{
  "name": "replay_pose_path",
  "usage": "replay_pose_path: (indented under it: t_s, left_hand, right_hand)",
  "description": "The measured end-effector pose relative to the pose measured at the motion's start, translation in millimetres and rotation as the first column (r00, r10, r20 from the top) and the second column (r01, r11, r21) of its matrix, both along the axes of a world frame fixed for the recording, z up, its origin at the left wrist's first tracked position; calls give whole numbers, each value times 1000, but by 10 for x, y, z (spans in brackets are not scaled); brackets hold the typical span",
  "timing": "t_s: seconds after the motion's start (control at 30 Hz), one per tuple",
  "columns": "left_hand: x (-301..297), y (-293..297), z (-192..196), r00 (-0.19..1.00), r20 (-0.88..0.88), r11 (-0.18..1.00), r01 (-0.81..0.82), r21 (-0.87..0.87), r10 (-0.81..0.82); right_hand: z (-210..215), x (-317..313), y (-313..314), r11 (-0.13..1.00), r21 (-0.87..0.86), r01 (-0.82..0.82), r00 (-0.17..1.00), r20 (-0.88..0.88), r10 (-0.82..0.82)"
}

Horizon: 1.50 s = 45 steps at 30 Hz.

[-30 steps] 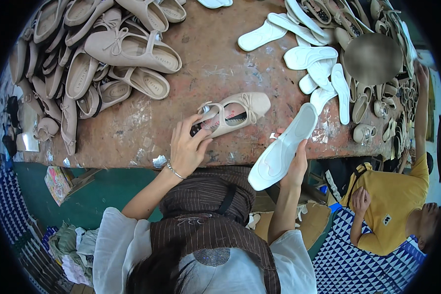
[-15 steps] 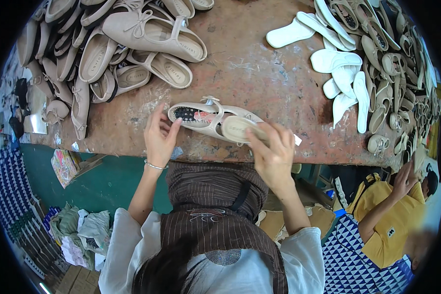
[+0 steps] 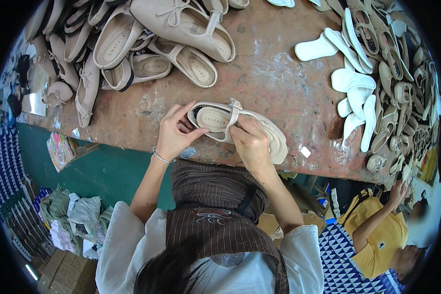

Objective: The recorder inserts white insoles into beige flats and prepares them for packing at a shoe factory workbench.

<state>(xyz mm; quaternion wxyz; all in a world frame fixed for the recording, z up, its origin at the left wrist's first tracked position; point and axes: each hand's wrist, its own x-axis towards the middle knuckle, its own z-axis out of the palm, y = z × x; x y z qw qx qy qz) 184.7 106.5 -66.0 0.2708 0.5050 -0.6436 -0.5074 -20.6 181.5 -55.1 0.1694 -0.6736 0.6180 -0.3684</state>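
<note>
A beige strapped shoe (image 3: 233, 117) lies sideways near the table's front edge, its heel toward my left hand. Inside its heel sits a beige insole (image 3: 213, 119) with printed lettering; its front end sticks out over the toe at the right. My left hand (image 3: 178, 130) is closed round the heel, thumb on the near rim and fingers behind. My right hand (image 3: 252, 143) grips the insole near the strap, with its fingertips bent down at the shoe's opening and partly hidden.
A heap of beige shoes (image 3: 181, 29) covers the table's far left. White insoles (image 3: 355, 83) lie at the right beside another pile of shoes (image 3: 392, 98). A small white tag (image 3: 305, 152) rests near the front edge. A person in yellow (image 3: 379, 240) works at the right.
The insole has moved left, its printed end now in the shoe's heel over the dark studded base. My right hand moved toward the strap; my left closed on the heel. The whole view shifted slightly.
</note>
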Motion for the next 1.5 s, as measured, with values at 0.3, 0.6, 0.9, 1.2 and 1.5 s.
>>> replay_pose_path:
  t_s: [0.3,0.6,0.9,1.2,1.5]
  left_hand:
    - [-53,-76,-39,998,31,998,-53,-18,54]
    - [-147,-114,-94,985,134,990,-97,-100,110]
    - [-172,-148,-204,971,33,957,-239,162,237]
    - [-202,-143,-208,973,68,975,-220,-20,221]
    - [-319,392,49,952,307,994,49,-94,-18]
  right_hand:
    - [-78,121,-139,999,52,16,1000,-24,-15]
    - [-126,180,-155,998,63,-6,995,-95,12]
    - [-97,30,-189,943,80,-323,901,-278,333]
    - [141,103,-49,922,359,-147,835,-455,310]
    - [197,-423,13,909,-96,405,834,-369,-411]
